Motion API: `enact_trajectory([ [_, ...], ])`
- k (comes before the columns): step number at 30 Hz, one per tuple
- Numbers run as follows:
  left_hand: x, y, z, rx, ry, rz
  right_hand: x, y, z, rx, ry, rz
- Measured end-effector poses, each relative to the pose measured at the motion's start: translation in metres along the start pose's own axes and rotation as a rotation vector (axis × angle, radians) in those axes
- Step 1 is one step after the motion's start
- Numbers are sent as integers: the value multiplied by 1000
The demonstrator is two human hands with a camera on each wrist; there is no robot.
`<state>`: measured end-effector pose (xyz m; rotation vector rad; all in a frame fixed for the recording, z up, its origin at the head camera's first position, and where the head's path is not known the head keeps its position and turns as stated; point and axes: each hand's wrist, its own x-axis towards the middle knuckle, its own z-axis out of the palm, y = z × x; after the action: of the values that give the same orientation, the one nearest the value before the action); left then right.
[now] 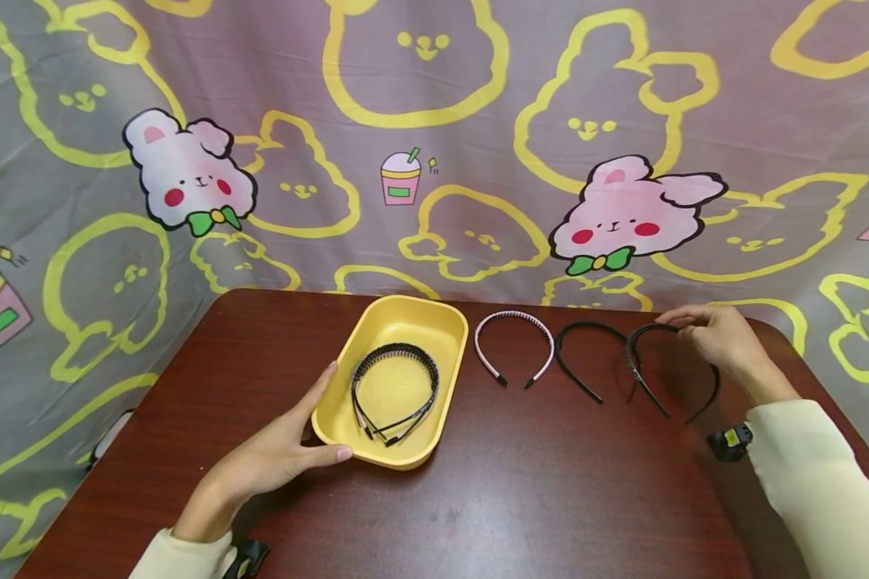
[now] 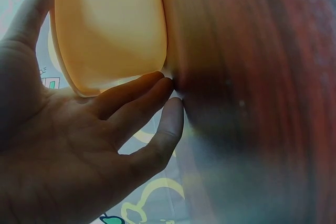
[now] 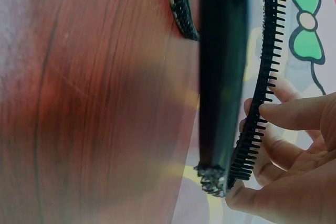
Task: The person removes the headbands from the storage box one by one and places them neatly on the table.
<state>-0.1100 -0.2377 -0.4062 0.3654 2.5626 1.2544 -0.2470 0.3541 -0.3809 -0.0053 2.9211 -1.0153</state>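
At the near left corner of a yellow plastic tray (image 1: 442, 418), my left hand (image 1: 278, 446) holds on with the thumb at the near rim and the fingers along the left wall. Inside the tray lie headbands (image 1: 434, 370), stacked with their ends crossed; dark ones are on top and a bit of pink shows beneath. My right hand (image 1: 717, 342) pinches a black headband (image 1: 648, 390) by its curved top, its ends pointing toward me. Comb-like teeth (image 3: 270, 59) along that band show between thumb and fingers in the right wrist view.
Right of the tray, a pink-and-white headband (image 1: 480, 346) with black tips lies on the brown table (image 1: 507, 498). Beside it is a thin black headband (image 1: 575, 378), overlapped by the held one in the head view. A patterned cloth (image 1: 478, 161) hangs behind the table.
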Motion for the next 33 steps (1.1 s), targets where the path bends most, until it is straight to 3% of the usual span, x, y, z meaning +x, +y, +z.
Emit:
enact_trajectory([
  [13,-1,-3,3,-20,3,-13,12,18,-3,18,-9,35],
  [22,0,-3,2,-43,4,-5,16,31,-8,-30,-4,67],
  [33,1,-1,0,-41,-4,15,20,38,-7,-80,34,42],
])
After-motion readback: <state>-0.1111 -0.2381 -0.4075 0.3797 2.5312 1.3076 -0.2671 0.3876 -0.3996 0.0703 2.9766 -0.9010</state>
